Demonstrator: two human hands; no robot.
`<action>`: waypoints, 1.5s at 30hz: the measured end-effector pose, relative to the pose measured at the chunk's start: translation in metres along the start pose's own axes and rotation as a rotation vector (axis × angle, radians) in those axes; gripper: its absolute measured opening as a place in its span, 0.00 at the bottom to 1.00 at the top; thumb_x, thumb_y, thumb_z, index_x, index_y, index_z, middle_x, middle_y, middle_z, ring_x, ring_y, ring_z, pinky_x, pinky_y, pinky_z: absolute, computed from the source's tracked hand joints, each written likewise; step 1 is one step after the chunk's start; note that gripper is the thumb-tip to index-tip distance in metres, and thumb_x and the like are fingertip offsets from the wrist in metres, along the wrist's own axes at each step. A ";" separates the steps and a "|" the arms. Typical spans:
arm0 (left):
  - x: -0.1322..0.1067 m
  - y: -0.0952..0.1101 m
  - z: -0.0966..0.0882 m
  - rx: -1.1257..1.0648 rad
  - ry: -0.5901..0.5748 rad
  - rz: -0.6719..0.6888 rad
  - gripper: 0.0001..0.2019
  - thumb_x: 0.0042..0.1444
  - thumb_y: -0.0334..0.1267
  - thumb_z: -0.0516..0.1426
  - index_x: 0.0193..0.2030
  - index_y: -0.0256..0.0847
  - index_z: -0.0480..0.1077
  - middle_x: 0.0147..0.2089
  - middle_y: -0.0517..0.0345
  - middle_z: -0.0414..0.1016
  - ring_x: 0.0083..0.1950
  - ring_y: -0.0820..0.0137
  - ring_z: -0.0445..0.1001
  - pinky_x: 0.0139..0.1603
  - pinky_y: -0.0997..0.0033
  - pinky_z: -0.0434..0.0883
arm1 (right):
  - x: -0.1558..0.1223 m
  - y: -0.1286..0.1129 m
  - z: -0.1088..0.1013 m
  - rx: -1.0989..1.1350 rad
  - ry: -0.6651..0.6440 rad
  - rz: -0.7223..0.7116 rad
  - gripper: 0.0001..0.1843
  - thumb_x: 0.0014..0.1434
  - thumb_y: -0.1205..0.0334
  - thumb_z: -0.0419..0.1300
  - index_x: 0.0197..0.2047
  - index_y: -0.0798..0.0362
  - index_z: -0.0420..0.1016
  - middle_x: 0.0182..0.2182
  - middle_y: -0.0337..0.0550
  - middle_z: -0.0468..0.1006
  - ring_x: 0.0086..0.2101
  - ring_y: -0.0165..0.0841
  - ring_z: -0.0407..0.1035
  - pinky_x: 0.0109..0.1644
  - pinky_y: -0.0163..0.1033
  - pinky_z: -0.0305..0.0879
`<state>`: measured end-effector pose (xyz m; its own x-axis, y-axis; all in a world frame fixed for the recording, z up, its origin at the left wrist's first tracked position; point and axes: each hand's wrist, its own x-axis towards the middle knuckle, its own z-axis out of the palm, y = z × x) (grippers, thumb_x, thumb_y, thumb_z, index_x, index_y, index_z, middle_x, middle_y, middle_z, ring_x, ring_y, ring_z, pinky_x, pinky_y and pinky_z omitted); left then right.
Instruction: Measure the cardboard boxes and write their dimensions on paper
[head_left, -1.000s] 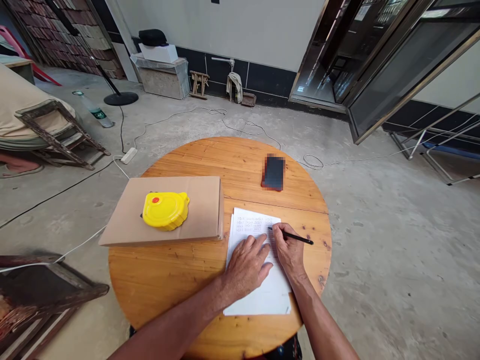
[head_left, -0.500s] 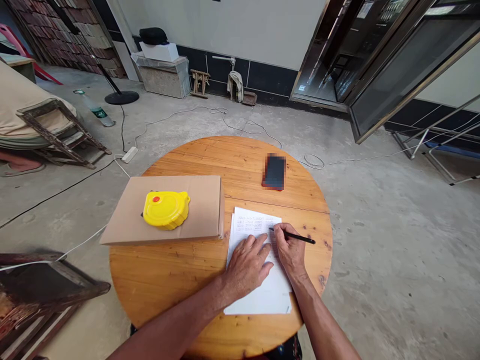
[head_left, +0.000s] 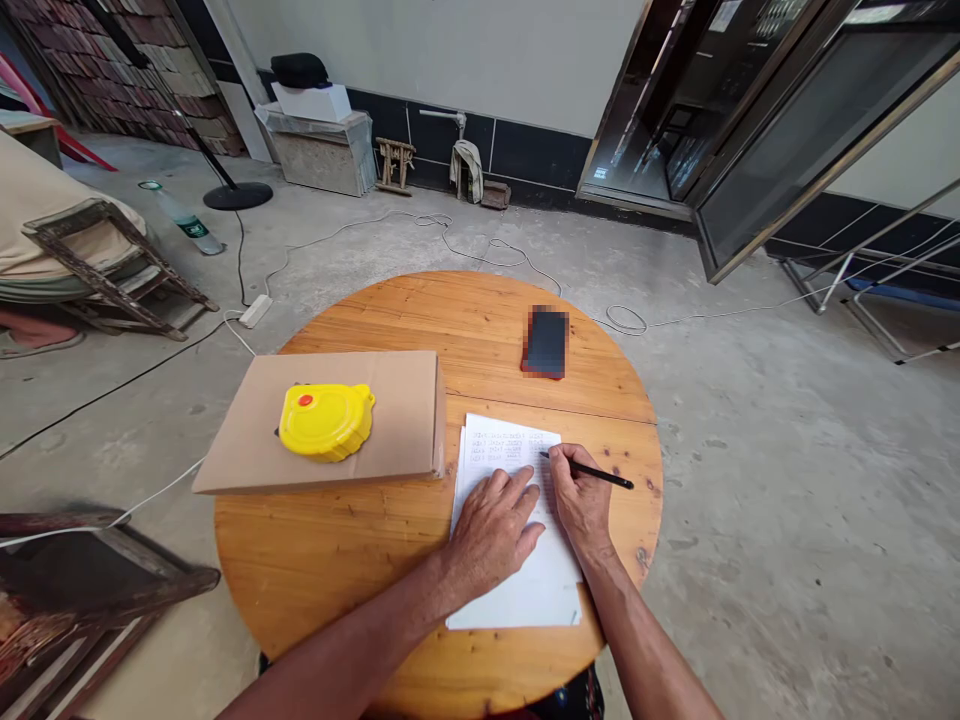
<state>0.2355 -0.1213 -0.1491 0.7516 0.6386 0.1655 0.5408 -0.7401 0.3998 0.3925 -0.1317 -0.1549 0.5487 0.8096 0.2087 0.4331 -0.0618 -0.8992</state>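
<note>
Looking down from the head view onto a round wooden counter [head_left: 337, 560]. Pinching a black pen [head_left: 596, 473] in the right hand [head_left: 583, 505], with the fingers [head_left: 561, 462] closed tight round the barrel near the tip. Resting that tip on a white sheet of paper [head_left: 517, 595], just below a few lines of small handwriting at the top of the sheet. Pointing the back end of the pen out to the right, over bare wood.

Pressing the left hand [head_left: 495, 530] flat on the same paper, with fingers [head_left: 517, 490] spread and nothing gripped. Set just beside the right hand, touching it or only near it: cannot tell which. With the paper at the near right part of the counter, partly hidden under both hands.

Just left of the paper, a flat brown cardboard box [head_left: 405, 410] overhanging the counter's left rim, with a yellow tape measure [head_left: 326, 422] on top. Beyond the paper, well apart from both hands, a dark phone [head_left: 546, 343], blurred. Around the counter, a concrete floor [head_left: 750, 450] with white cables [head_left: 487, 250] trailing across it.
</note>
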 end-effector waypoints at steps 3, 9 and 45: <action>0.000 -0.001 0.000 0.001 0.000 -0.001 0.18 0.61 0.42 0.60 0.56 0.41 0.68 0.66 0.55 0.67 0.54 0.57 0.67 0.53 0.55 0.70 | 0.000 0.000 0.000 -0.001 0.000 -0.001 0.14 0.62 0.53 0.57 0.30 0.54 0.73 0.23 0.38 0.72 0.25 0.31 0.64 0.30 0.36 0.63; 0.001 -0.001 0.002 0.000 0.002 -0.001 0.18 0.61 0.43 0.60 0.56 0.41 0.68 0.66 0.55 0.67 0.54 0.57 0.68 0.53 0.55 0.70 | -0.001 0.001 0.001 -0.008 -0.006 -0.003 0.14 0.62 0.54 0.57 0.30 0.54 0.73 0.23 0.38 0.72 0.25 0.31 0.64 0.30 0.36 0.63; 0.001 -0.001 -0.001 0.033 0.002 0.038 0.18 0.61 0.41 0.60 0.56 0.42 0.68 0.66 0.56 0.67 0.52 0.58 0.67 0.51 0.56 0.70 | -0.001 0.003 -0.005 0.004 0.019 0.032 0.15 0.62 0.52 0.57 0.30 0.54 0.73 0.23 0.39 0.72 0.25 0.32 0.63 0.29 0.37 0.62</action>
<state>0.2354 -0.1197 -0.1485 0.7708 0.6106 0.1817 0.5245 -0.7701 0.3631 0.3970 -0.1360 -0.1558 0.5758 0.7959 0.1868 0.4122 -0.0853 -0.9071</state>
